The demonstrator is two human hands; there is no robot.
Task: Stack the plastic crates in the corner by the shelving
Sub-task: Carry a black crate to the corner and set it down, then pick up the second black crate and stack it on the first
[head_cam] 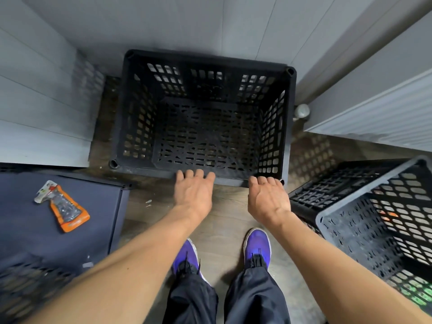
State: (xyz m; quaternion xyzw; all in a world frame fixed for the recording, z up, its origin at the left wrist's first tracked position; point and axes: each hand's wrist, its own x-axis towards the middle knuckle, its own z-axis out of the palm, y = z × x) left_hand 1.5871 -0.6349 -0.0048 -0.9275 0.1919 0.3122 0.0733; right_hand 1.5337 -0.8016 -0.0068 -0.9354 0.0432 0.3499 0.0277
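Observation:
A black lattice plastic crate (131, 127) stands upright and empty in the corner, its far side against the grey wall panels. Both my hands are at its near rim. My left hand (194, 195) has its fingers curled over the rim near the middle. My right hand (268, 199) holds the same rim close to the near right corner. A second dark crate (364, 220) sits tilted at my right, with another black crate (346, 183) beneath or behind it. What the corner crate rests on is hidden.
A dark blue flat top (46, 239) at my left carries an orange packet (63, 206). A further crate's lattice (28, 291) shows bottom left. A white radiator (385, 113) with a valve knob (302, 111) lines the right wall. My purple shoes (257, 246) stand on wooden floor.

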